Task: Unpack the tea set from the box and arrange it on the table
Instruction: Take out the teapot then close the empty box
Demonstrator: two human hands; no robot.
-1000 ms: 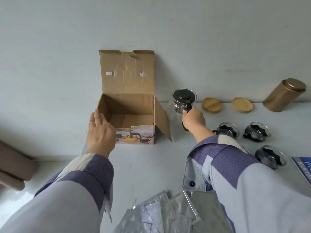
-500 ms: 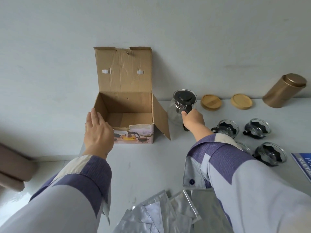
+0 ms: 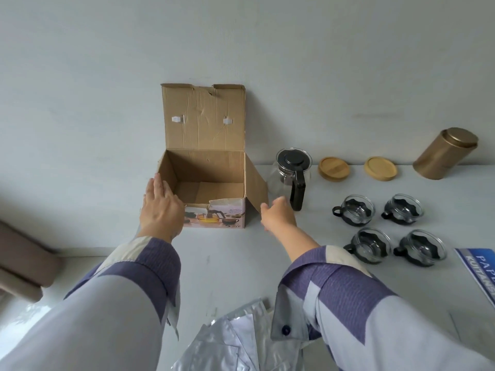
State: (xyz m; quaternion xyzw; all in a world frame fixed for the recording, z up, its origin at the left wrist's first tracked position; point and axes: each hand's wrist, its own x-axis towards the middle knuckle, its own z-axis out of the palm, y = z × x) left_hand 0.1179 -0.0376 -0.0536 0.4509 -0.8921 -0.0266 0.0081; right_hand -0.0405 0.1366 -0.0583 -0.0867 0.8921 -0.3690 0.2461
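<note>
An open cardboard box (image 3: 206, 167) stands at the back of the white table (image 3: 230, 258), its lid up against the wall and its inside bare. My left hand (image 3: 160, 207) lies flat against the box's left front corner, fingers apart. To the right of the box stands a glass teapot (image 3: 292, 170) with a black lid and handle. My right hand (image 3: 277, 214) hovers open between the box's side flap and the teapot handle, holding nothing. Several glass cups (image 3: 353, 210) with black holders sit to the right, with two wooden coasters (image 3: 333, 168) behind them.
A gold tin canister (image 3: 444, 153) stands at the back right by the wall. A blue booklet (image 3: 479, 269) lies at the right edge. Crumpled silver wrapping (image 3: 227, 338) lies at the near edge between my arms. The table's left edge runs just left of the box.
My right hand has let go of the teapot handle and drawn back left toward the box flap. The teapot now stands alone on the table. My left hand stays at the box.
</note>
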